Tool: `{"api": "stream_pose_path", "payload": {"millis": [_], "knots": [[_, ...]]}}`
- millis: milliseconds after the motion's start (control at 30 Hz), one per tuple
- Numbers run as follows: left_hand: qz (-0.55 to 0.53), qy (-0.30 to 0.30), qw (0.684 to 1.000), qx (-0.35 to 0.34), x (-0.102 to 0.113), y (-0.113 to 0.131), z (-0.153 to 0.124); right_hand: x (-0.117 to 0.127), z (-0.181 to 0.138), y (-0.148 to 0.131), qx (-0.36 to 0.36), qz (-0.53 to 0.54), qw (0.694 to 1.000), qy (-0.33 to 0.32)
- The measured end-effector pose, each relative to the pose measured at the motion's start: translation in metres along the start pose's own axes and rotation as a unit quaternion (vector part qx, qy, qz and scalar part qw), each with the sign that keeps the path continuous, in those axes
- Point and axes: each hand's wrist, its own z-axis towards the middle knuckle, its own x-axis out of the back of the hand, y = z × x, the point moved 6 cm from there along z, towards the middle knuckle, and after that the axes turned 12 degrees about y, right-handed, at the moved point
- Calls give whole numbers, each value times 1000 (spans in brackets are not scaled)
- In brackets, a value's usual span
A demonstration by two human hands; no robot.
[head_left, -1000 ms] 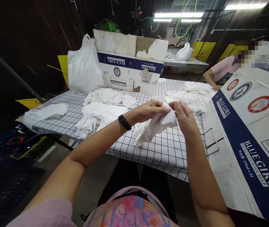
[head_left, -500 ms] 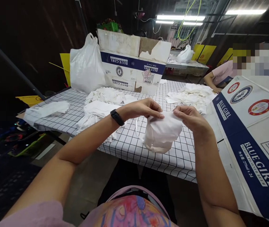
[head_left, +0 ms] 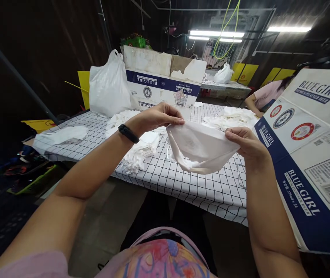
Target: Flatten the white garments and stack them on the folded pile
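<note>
A thin, soft white cloth piece (head_left: 202, 144) hangs above the table, stretched sideways between my two hands. It sags in the middle, with a curved, folded lower edge. My left hand (head_left: 167, 116) pinches its upper left corner between thumb and fingers. At the opposite corner, the thumb and fingers of my right hand (head_left: 244, 141) are closed on the cloth. Behind and below my left forearm is a stack of similar white cloth pieces (head_left: 143, 148). Beyond my right hand lies a loose heap of white cloth (head_left: 231, 117).
A checked cloth covers the table (head_left: 208, 193). A white plastic bag (head_left: 108, 87) and an upright carton (head_left: 159, 83) stand at the back. Another large carton (head_left: 301, 154) leans along the right side. Beyond it, a person (head_left: 265, 96) sits. A flat white cloth (head_left: 63, 135) lies far left.
My hands have moved apart, spreading the cloth piece wide where it was bunched before. My left hand has gone left and up, my right hand to the right.
</note>
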Motion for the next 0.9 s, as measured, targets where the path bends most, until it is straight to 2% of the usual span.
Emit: {"api": "stream_pose_path", "payload": {"millis": [233, 300, 433, 500, 600, 700, 800, 900], "knots": [[15, -42, 999, 21, 0, -14, -20, 6, -6, -5, 3, 19, 999, 48], [15, -45, 998, 29, 3, -20, -27, 4, -10, -8, -5, -5, 999, 33], [0, -29, 999, 35, 10, -27, -39, -13, -18, -7, -38, -84, 995, -40], [-14, -19, 999, 31, 11, -31, -43, -22, -17, -7, -37, -73, 996, -41], [-17, -29, 999, 36, 6, -46, -50, -32, -10, -12, 1, 12, 1000, 2], [14, -65, 997, 48, -4, -71, -58, -33, -5, -22, 51, 75, 995, 48], [17, -98, 993, 64, -11, -94, -66, -27, -6, -30, 68, 128, 985, 91], [-13, -104, 992, 65, -9, -103, -70, -16, -9, -30, 76, 174, 974, 123]]}}
